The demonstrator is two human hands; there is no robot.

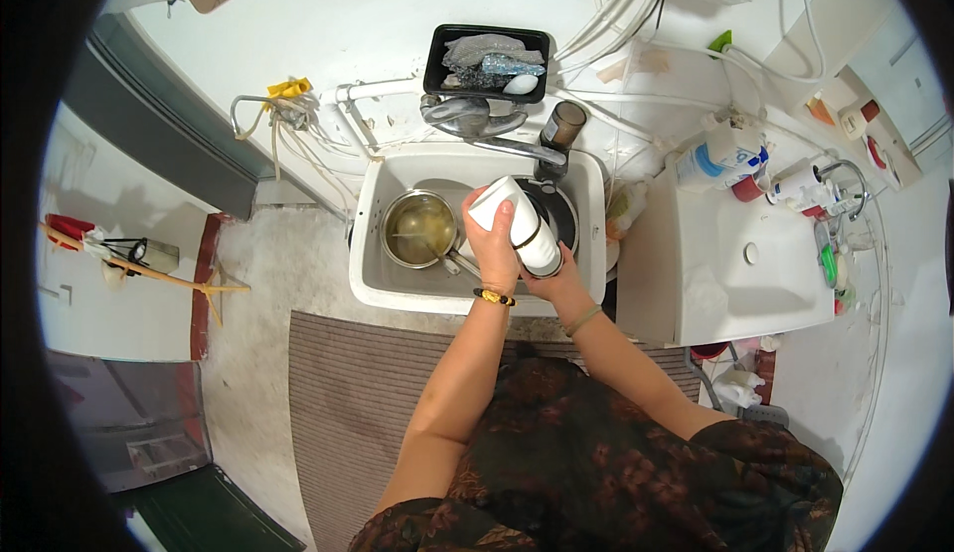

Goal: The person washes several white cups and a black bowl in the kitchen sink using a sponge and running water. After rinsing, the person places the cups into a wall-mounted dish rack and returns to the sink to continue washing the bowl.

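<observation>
A white cylindrical vessel is held at a tilt over the sink between both hands. A dark band crosses it; whether it is one piece or two stacked cups I cannot tell. My left hand wraps its upper left part, thumb on top. Around its lower end curls my right hand, partly hidden by it. Beneath is a white sink. On its left side stands a metal pot with yellowish liquid and a metal utensil inside. Partly covered by the vessel, a black pan lies on the right.
A metal faucet reaches over the sink's back edge, beside a dark bottle. Above hangs a black tray with scrubbing pads. To the right is a white washbasin with bottles behind it. A ribbed mat covers the floor.
</observation>
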